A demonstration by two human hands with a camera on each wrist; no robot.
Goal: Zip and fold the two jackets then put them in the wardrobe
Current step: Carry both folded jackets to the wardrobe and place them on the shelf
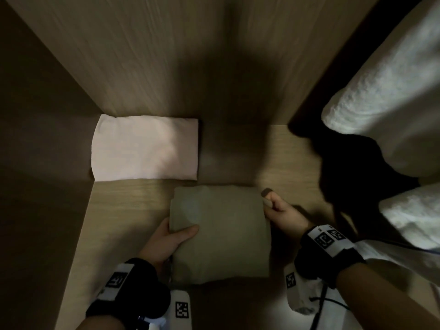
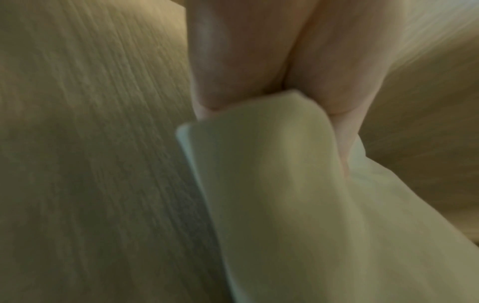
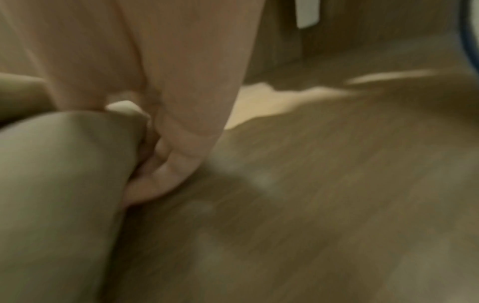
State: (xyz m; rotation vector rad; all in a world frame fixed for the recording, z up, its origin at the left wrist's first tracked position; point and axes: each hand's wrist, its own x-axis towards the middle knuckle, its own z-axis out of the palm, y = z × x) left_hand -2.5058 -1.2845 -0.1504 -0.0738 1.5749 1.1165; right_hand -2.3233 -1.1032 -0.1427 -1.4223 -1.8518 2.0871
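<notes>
hands point(image 1: 166, 244) gripping folded jacket point(image 1: 220, 232) sides

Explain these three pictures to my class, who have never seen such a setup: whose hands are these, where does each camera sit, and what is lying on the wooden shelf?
No machine here: a person works with bare hands, wearing cameras. The wide picture comes from a head camera looking down into a wooden wardrobe shelf. The two blurry close-ups come from cameras strapped to each wrist, looking along the fingers. On the shelf, a folded pink jacket lies at the back left. Nearer, the left hand and right hand grip opposite sides of a folded olive jacket. The wrist views show fingers curled round its fabric. White garments hang at the right.
</notes>
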